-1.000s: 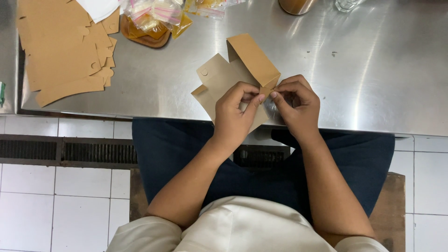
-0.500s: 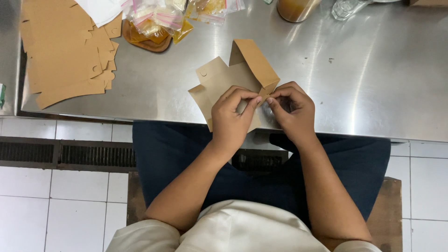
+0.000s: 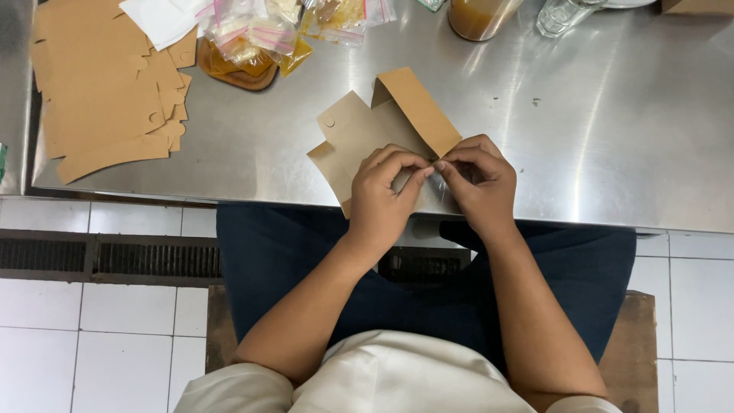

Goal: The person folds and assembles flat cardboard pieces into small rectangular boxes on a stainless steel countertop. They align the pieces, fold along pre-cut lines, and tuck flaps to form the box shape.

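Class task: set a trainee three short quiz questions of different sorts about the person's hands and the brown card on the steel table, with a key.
1. True or false: both hands touch the flat card blank.
2. Which lies at the table's far left? A) stack of card blanks B) glass C) wooden stool
3. Fill in: the left hand and right hand meet at their ____.

Key: 1 true; 2 A; 3 fingertips.
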